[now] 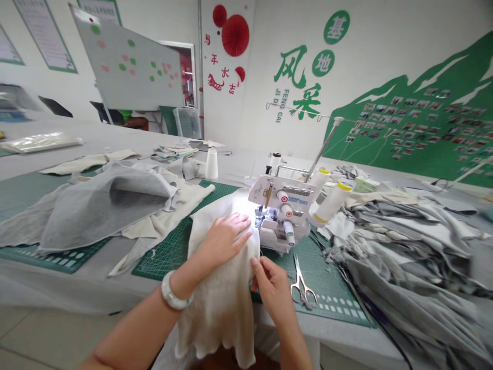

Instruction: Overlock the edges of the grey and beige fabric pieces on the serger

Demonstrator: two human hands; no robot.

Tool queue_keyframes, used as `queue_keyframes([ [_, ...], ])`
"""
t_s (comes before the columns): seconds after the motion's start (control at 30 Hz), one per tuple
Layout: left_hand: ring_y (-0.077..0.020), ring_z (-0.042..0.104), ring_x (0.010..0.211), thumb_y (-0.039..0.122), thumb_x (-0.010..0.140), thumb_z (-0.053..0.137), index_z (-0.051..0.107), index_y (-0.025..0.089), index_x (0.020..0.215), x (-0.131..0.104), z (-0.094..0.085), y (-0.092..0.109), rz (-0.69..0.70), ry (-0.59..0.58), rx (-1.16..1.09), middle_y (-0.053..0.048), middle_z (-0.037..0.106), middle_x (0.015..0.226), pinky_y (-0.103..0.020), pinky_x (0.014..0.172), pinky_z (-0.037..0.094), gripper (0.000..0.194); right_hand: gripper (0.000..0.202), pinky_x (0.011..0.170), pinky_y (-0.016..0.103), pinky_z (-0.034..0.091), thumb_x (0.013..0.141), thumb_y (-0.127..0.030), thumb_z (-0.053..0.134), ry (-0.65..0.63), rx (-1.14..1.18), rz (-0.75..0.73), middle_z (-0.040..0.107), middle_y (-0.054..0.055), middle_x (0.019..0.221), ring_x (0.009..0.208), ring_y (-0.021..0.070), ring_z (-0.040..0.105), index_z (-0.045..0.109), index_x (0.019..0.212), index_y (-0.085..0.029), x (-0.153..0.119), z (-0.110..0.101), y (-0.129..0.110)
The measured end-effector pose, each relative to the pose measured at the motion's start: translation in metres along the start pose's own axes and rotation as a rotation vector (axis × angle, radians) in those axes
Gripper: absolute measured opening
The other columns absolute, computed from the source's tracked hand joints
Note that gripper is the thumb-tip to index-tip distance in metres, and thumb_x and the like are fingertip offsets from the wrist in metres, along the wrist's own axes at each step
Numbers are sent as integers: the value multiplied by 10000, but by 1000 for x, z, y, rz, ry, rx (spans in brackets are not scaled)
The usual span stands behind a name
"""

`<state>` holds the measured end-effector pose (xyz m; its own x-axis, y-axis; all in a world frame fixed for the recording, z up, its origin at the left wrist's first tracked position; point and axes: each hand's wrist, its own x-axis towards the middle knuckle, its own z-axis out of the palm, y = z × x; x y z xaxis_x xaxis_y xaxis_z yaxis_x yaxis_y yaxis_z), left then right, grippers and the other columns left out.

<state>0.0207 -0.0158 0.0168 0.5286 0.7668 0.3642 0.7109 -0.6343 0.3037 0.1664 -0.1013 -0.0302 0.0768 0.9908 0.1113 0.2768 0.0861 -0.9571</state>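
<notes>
The cream knit panel (pixel 223 298) runs bodyward beside the overlock machine (pixel 282 198); left hand (pixel 224 240) flat atop, right hand (pixel 272 288) pinching the panel's right edge.

Head-worn view, facing forward and down across the table (pixel 133 137).
The camera looks from above and behind the left hand (pixel 227 239) and right hand (pixel 272 283), near them; the sewing machine (pixel 283 198) stands a little beyond, just right of centre, and the wide view reaches the far wall (pixel 259 123) along the top.

Sewing machine (pixel 283 201): needle too small, perhaps hidden.
</notes>
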Motion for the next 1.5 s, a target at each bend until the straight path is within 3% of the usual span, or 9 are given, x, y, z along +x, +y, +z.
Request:
queue_keyframes([
  [0.2, -237, 456, 1317, 380, 980, 415, 596, 223, 1269, 6, 1, -4, 3, -4, 8, -53, 555, 1379, -417, 1079, 356, 376, 442, 501, 212, 340, 907, -518, 444, -4, -30, 13, 451, -44, 503, 487, 111, 474, 446, 595, -205, -2, 0, -2],
  [0.37, -242, 457, 1316, 389, 978, 420, 592, 210, 1270, 6, 3, -5, -10, 7, 9, -61, 550, 1382, -430, 1073, 357, 384, 451, 452, 219, 262, 905, -540, 421, -30, -32, 53, 362, -68, 495, 435, 89, 367, 399, 593, -215, -1, 1, 3],
  [0.53, -243, 457, 1317, 371, 979, 416, 587, 205, 1280, 9, 5, -7, -15, 2, 9, -63, 549, 1384, -436, 1067, 372, 383, 456, 484, 227, 216, 886, -522, 465, 51, -31, -25, 261, -65, 569, 521, 91, 289, 313, 577, -223, -1, 1, 5],
  [0.7, -237, 452, 1327, 318, 970, 432, 599, 222, 1272, 17, 8, -16, -21, -5, -18, -49, 550, 1383, -425, 1088, 362, 359, 456, 512, 232, 225, 876, -470, 514, 138, -80, -123, 268, -59, 579, 548, 94, 286, 292, 567, -219, -9, 4, 4],
  [0.8, -227, 455, 1323, 275, 964, 429, 602, 229, 1263, 20, 9, -18, -9, -5, -15, -40, 558, 1375, -421, 1084, 367, 349, 441, 517, 233, 232, 887, -466, 497, 95, -106, -139, 289, -54, 577, 552, 96, 300, 325, 570, -211, -16, 8, 9],
  [1.03, -259, 428, 1332, 271, 984, 358, 532, 154, 1316, -5, 3, 11, 20, 113, 152, -104, 563, 1360, -513, 1145, 217, 392, 399, 506, 227, 235, 885, -467, 507, 35, -57, -52, 308, -57, 583, 556, 98, 317, 385, 611, -204, -23, 15, 26],
  [1.2, -220, 407, 1354, 343, 1012, 314, 487, 192, 1362, -20, 9, 8, 9, 22, 88, -83, 484, 1441, -468, 1142, 247, 419, 367, 510, 216, 261, 864, -407, 543, 52, -91, -88, 333, -66, 567, 544, 96, 343, 375, 604, -209, -25, 17, 20],
  [1.5, -215, 333, 1407, 396, 1009, 314, 464, 231, 1400, -2, 5, -18, 6, -90, -66, -68, 431, 1480, -478, 1165, 191, 450, 325, 557, 212, 340, 858, -372, 561, 58, -110, -147, 442, -48, 582, 577, 111, 433, 464, 605, -193, -24, 15, 9],
])
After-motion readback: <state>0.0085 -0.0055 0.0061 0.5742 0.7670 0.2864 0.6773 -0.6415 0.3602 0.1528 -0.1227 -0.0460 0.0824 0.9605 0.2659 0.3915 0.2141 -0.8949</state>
